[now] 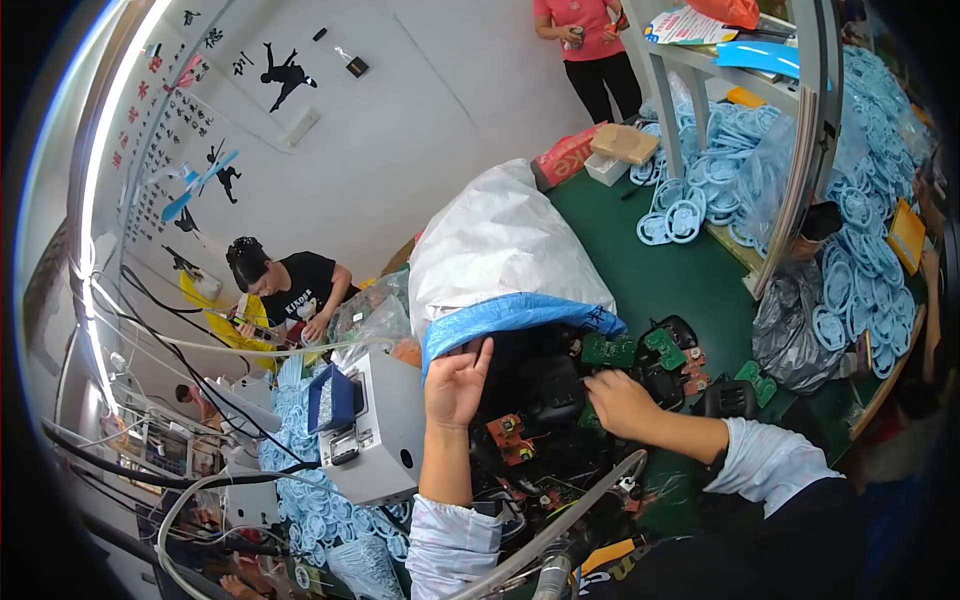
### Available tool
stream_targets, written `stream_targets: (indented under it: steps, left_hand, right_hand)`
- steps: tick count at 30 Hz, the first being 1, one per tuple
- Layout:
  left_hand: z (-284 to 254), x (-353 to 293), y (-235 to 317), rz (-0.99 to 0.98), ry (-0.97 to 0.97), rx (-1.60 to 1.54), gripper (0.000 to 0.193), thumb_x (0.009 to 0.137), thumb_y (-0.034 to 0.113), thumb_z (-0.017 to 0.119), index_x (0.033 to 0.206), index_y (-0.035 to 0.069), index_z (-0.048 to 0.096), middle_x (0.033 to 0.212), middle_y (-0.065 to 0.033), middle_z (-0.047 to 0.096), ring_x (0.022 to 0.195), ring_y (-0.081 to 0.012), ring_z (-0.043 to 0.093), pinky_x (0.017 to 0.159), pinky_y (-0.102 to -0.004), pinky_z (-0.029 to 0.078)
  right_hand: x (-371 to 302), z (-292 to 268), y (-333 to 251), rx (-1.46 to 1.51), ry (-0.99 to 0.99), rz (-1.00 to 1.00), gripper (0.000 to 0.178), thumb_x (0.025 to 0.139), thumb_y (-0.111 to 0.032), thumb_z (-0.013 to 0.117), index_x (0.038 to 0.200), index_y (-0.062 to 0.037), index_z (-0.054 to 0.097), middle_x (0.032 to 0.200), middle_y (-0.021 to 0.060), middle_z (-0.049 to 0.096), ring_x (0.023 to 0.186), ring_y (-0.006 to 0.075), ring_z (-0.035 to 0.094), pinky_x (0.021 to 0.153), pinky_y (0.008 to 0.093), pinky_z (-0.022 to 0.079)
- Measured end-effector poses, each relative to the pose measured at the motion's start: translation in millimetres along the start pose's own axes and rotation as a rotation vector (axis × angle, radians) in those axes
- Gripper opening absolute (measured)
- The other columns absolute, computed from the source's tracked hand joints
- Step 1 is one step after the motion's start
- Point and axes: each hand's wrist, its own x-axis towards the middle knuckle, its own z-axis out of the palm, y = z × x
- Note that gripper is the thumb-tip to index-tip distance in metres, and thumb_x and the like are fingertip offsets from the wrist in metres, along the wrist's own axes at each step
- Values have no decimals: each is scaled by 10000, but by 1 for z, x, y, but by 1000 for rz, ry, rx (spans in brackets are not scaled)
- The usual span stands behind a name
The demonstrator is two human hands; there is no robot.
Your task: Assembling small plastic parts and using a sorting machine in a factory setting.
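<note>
A large white sack (505, 240) lies on its side, its blue-lined mouth (520, 315) facing me. My left hand (458, 385) is at the left end of that blue edge, fingers curled against it, gripping the sack's rim. In and before the opening is a pile of dark plastic housings (555, 390) mixed with circuit boards. My right hand (622, 403) reaches into the right side of this pile with its fingers bent together; what they pinch is hidden. Just beyond it sits a green circuit board (608, 350). An orange-brown board (511, 438) lies between my hands.
A grey machine (378, 430) with a blue tray (332, 398) stands left. Light-blue plastic rings (715, 175) heap around a shelf post on the right, beside a dark plastic bag (797, 325). A grey hose (560, 525) arches close in front of me. One person (300, 290) works at left; another stands behind.
</note>
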Motion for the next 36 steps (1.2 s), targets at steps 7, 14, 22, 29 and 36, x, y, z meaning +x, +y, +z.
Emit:
stream_targets:
  steps: [7, 14, 22, 29, 36]
  left_hand:
    - [-63, 13, -36, 84, 114, 1641, 668, 715, 240, 700, 1241, -57, 415, 1234, -235, 476, 1182, -335, 428, 1010, -352, 303]
    - [-82, 30, -53, -164, 219, 1817, 815, 646, 463, 737, 1263, 21, 443, 1270, -185, 470, 1196, -303, 435, 1014, -338, 326]
    - [-65, 34, -46, 71, -134, 1888, 609, 641, 344, 757, 1148, 64, 570, 1130, -124, 593, 1051, -241, 562, 934, -307, 411]
    - [-73, -34, -42, -63, 126, 1628, 607, 683, 323, 724, 1163, 3, 535, 1172, -195, 541, 1110, -309, 497, 963, -341, 360]
    - [-28, -82, -7, -90, 60, 1665, 231, 654, 124, 720, 879, 93, 678, 997, -127, 548, 772, -203, 575, 760, -300, 474]
  right_hand:
    - [101, 28, 11, -241, -197, 436, 364, 811, -232, 558, 1078, 15, 555, 1057, 212, 566, 985, 369, 536, 873, 430, 411]
    - [140, 74, 57, -16, 32, 298, 495, 842, -441, 459, 1153, -68, 551, 1211, 162, 527, 1114, 345, 491, 963, 438, 356]
    - [143, 107, 99, 13, -115, 305, 433, 896, -384, 375, 1154, -89, 560, 1251, 163, 501, 1164, 332, 461, 1002, 438, 321]
    - [89, 70, 44, 209, 214, 167, 341, 749, -251, 632, 1020, -49, 587, 1083, 152, 582, 1040, 320, 533, 919, 434, 385]
    - [123, 12, -6, 670, 47, 232, 356, 733, -223, 646, 1014, -12, 588, 1010, 170, 610, 962, 289, 575, 832, 366, 446]
